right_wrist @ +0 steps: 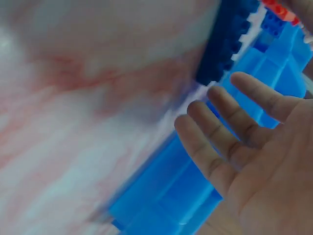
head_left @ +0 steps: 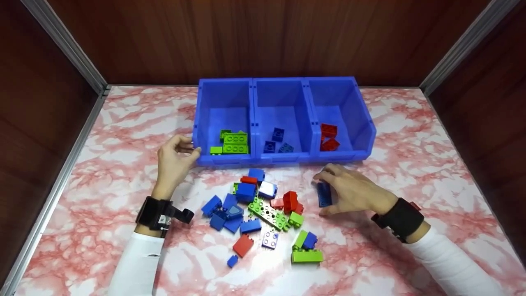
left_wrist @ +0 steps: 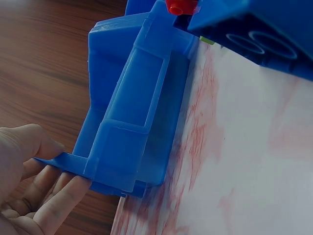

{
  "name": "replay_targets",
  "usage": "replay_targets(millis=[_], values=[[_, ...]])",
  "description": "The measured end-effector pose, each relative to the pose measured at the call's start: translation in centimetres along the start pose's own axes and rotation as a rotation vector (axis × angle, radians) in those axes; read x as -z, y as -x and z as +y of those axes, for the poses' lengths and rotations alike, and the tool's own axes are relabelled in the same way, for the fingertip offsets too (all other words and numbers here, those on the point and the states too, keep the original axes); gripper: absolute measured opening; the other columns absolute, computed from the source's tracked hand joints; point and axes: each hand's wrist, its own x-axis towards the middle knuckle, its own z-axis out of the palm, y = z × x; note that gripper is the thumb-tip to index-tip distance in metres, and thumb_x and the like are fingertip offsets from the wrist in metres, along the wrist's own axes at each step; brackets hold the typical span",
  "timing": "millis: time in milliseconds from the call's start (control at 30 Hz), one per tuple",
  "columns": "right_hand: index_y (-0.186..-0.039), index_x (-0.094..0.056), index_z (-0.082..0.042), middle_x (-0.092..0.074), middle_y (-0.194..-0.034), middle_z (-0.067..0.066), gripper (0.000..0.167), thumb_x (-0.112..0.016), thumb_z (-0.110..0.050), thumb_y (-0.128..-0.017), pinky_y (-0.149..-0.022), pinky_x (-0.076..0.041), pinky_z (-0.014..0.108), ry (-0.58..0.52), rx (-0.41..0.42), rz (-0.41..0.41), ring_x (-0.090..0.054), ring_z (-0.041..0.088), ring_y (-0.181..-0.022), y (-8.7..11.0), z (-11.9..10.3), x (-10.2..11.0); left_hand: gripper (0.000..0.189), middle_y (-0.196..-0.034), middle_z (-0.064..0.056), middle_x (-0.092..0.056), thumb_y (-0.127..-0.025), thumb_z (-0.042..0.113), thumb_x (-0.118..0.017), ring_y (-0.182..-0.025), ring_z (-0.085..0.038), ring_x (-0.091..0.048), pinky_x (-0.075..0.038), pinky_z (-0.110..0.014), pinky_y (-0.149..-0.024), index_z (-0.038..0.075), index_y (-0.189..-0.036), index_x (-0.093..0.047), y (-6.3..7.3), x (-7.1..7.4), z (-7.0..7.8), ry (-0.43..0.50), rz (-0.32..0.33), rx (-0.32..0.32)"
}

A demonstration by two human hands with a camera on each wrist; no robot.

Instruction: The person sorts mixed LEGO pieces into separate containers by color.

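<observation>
A blue three-compartment bin stands at the back of the table. My left hand pinches its front left edge, thumb on one side and fingers on the other, as the left wrist view shows on the bin wall. My right hand reaches over a long dark blue toy brick to the right of the pile. In the right wrist view its fingers are spread and the studded brick lies just beyond the fingertips.
Green bricks lie in the left compartment, blue bricks in the middle, red bricks in the right. Before the bin is a loose pile of blue bricks, red bricks and green bricks. Wood-look walls enclose the table.
</observation>
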Motion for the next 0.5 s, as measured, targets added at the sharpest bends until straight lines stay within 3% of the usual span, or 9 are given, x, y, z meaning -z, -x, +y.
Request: replay_targets(millis=[133,200,367,500], values=[[-0.127,-0.068,-0.020,-0.060,-0.134,0.003,0.069,-0.094,-0.048,-0.069,-0.089,-0.062,0.042,0.000,0.077,0.001,-0.062,0.022,-0.113,-0.3,-0.7,0.1,0.023,-0.105,-0.021,-0.075,-0.087,0.001,-0.079,-0.088,-0.015,-0.065,-0.057,-0.016,-0.080,-0.004,-0.108,-0.071,0.0,0.0,0.0,-0.003,-0.002,0.006],[-0.118,-0.070,-0.022,-0.060,-0.133,0.003,0.058,-0.094,-0.040,-0.068,-0.090,-0.063,0.044,0.002,0.100,-0.019,-0.061,0.025,-0.116,-0.5,-1.0,0.0,0.024,-0.105,-0.021,-0.075,-0.087,0.001,-0.079,-0.088,-0.015,-0.065,-0.058,-0.017,-0.081,-0.005,-0.108,-0.071,0.0,0.1,0.0,-0.003,-0.004,0.008],[-0.098,-0.072,-0.022,-0.060,-0.117,0.002,0.036,-0.088,-0.022,-0.066,-0.073,-0.057,0.029,-0.042,0.114,-0.078,-0.057,0.021,-0.103,-1.1,-1.2,-0.3,0.024,-0.104,-0.021,-0.075,-0.086,0.001,-0.079,-0.086,-0.013,-0.065,-0.060,-0.023,-0.082,-0.005,-0.108,-0.071,-0.1,0.0,-0.1,-0.002,-0.005,0.001],[-0.085,-0.071,-0.022,-0.062,-0.100,-0.002,0.025,-0.086,-0.017,-0.065,-0.076,-0.048,0.028,-0.043,0.153,-0.080,-0.054,0.018,-0.094,-1.3,-1.1,-0.3,0.022,-0.101,-0.022,-0.076,-0.086,0.001,-0.079,-0.085,-0.014,-0.065,-0.057,-0.018,-0.080,-0.004,-0.106,-0.072,0.0,0.0,-0.1,-0.002,0.008,-0.016]])
